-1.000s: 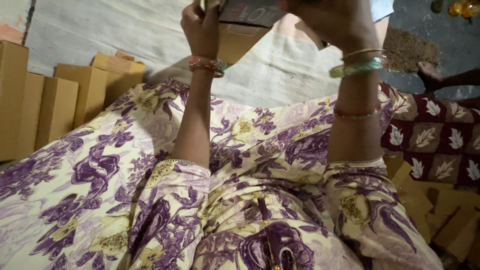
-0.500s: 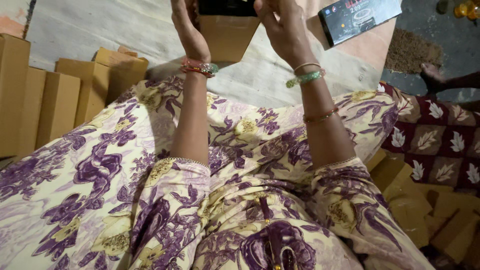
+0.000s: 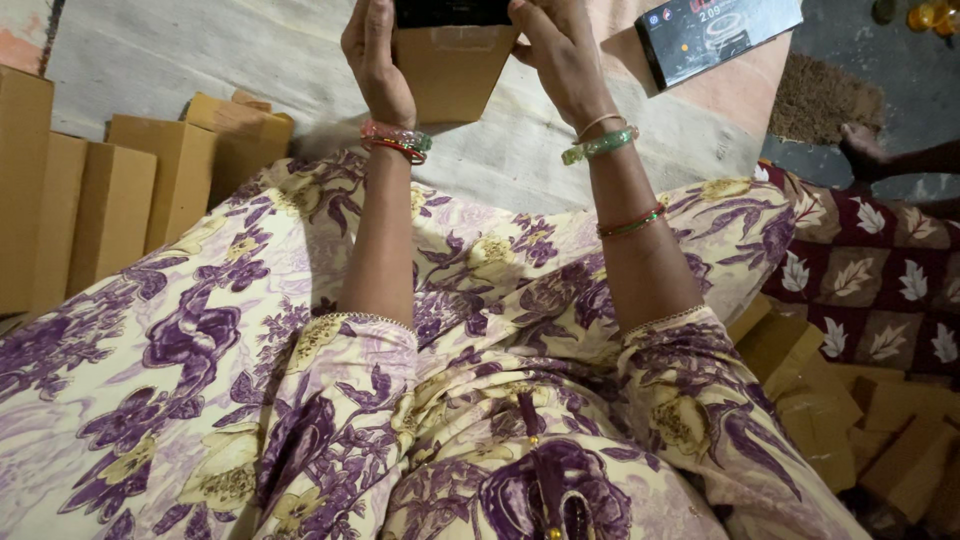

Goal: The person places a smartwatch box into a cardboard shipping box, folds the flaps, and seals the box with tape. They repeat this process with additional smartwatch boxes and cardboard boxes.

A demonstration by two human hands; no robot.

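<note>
Holding a small brown cardboard box (image 3: 452, 72) up at arm's length, near the top edge of the view, above the lap. Left hand (image 3: 375, 55) clasped along the box's left side, fingers curled forward around it; right hand (image 3: 560, 50) clasped on the right side the same way, thumb laid toward the box's upper corner. Box pinched between both palms, clear of the cloth below. Visible brown face tapering downward, wider at the top, narrower at the bottom edge; a dark panel (image 3: 452, 12) across the top, cut off by the frame, so full length and long axis impossible to tell. Plain brown face turned toward the camera, lower end tilted down toward the lap.

Glass bangles (image 3: 397, 140) on the left wrist, a pale green bangle (image 3: 600, 145) on the right. Floral purple-and-cream dress (image 3: 250, 380) filling the lower half. Stacked brown cartons (image 3: 110, 195) standing at the left on a grey mat (image 3: 180, 50). A phone (image 3: 720, 35) lying screen-up at upper right, its long axis slanting up to the right. More flattened cartons (image 3: 860, 420) at lower right, beside another person's dark red leaf-patterned cloth (image 3: 870, 270).
</note>
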